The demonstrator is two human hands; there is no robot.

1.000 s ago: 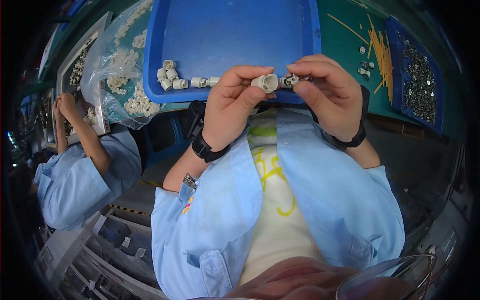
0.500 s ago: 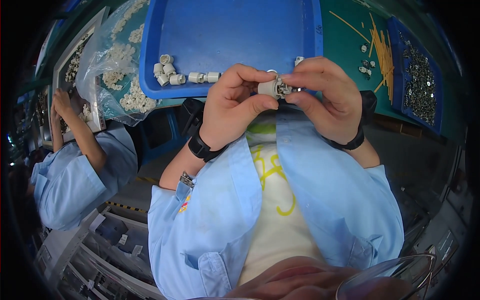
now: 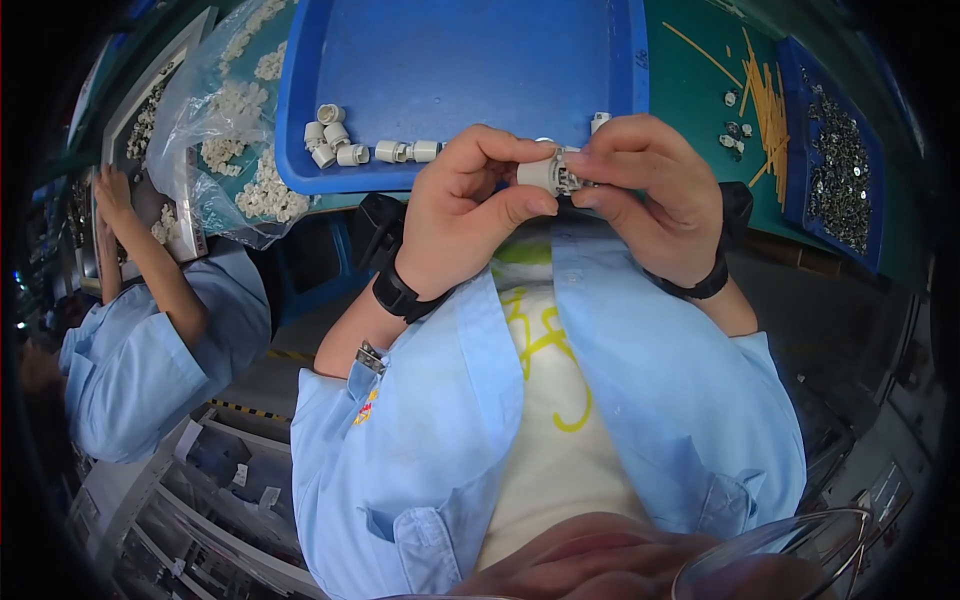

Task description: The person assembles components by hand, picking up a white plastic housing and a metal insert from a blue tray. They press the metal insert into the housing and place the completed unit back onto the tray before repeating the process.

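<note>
Between thumb and fingers, my left hand [image 3: 465, 205] grips a white cylindrical plastic housing [image 3: 536, 176] lying on its side. My right hand [image 3: 655, 195] pinches a small part with metal pieces [image 3: 567, 180] at the housing's right end; fingertips partly cover it, and I cannot tell how deep it sits inside. Both hands are above the near edge of the blue tray [image 3: 470, 60]. Several similar white housings [image 3: 335, 135] lie in the tray's near left corner, a few in a row toward my left hand. Another white piece [image 3: 600, 121] sits behind my right fingers.
A clear plastic bag with white parts [image 3: 240, 130] lies left of the tray. To the right are wooden sticks [image 3: 770, 110], small loose assemblies [image 3: 733, 135] and a blue bin of metal parts [image 3: 838, 160]. At far left, a co-worker's arms [image 3: 150, 250] reach over another tray.
My right fingers have shifted slightly and the metal part appears closer against the housing. The co-worker's hand at far left has moved a little up and left.
</note>
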